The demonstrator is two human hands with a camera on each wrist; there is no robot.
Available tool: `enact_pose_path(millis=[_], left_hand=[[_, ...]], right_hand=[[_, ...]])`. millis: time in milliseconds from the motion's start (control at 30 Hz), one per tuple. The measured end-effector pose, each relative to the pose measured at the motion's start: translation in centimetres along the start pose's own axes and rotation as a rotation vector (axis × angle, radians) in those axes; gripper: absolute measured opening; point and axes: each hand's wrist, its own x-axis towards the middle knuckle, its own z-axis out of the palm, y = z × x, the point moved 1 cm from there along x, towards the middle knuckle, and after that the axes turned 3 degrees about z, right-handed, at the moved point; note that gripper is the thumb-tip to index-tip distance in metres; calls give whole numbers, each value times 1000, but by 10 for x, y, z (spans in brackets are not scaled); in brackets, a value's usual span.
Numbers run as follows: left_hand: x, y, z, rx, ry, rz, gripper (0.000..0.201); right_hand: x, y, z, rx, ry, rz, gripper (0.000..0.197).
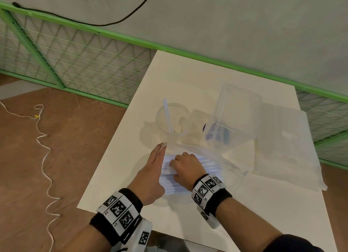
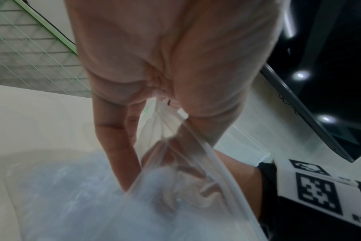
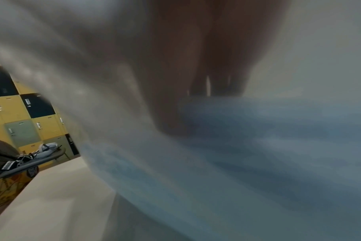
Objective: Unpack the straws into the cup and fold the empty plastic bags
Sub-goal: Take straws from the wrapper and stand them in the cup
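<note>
A clear zip bag full of white paper-wrapped straws lies on the white table, just in front of a clear cup. One straw leans in the cup. My left hand pinches the bag's open rim and lifts it; in the left wrist view the rim runs from between thumb and fingers of that hand. My right hand is inside the bag's mouth, fingers curled around some straws. The right wrist view is blurred: fingers on the bluish-white straws.
A clear square plastic container stands tilted to the right of the cup. Flat clear plastic bags lie at the table's right edge. A green mesh fence runs behind the table. A white cord trails on the brown floor to the left.
</note>
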Motion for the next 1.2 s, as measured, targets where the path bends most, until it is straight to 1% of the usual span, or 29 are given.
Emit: enact_pose_path(millis=[133, 300, 400, 467, 533, 633, 700, 833, 900, 967, 1067, 1200], left_hand=[[0, 0, 1, -13, -1, 7, 118], [0, -1, 1, -29, -4, -13, 117], [1, -1, 1, -46, 1, -24, 117], [1, -1, 1, -51, 3, -9, 117], [1, 0, 1, -43, 0, -5, 116], [1, 1, 1, -40, 0, -10, 116], [1, 2, 1, -45, 4, -13, 116], [0, 4, 2, -37, 0, -29, 115], [-1, 5, 2, -32, 5, -37, 115], [-1, 5, 2, -36, 7, -41, 116], [0, 4, 2, -40, 14, -40, 116], [0, 1, 2, -42, 16, -36, 116]], right_hand=[[1, -1, 2, -11, 1, 2, 27], [-2, 0, 2, -4, 45, 12, 29], [-6, 4, -1, 59, 108, 7, 32], [-10, 9, -2, 123, 117, 5, 37], [-12, 13, -2, 152, 77, 0, 45], [-13, 14, 0, 112, -2, -47, 47], [-12, 13, 1, 93, -46, -64, 44], [-9, 10, 2, 19, -71, -70, 35], [-8, 9, 1, -18, -78, -74, 33], [-8, 8, 2, -26, -54, -96, 33], [-13, 12, -4, 49, -1, -96, 38], [-26, 23, -18, 233, 40, -61, 34]])
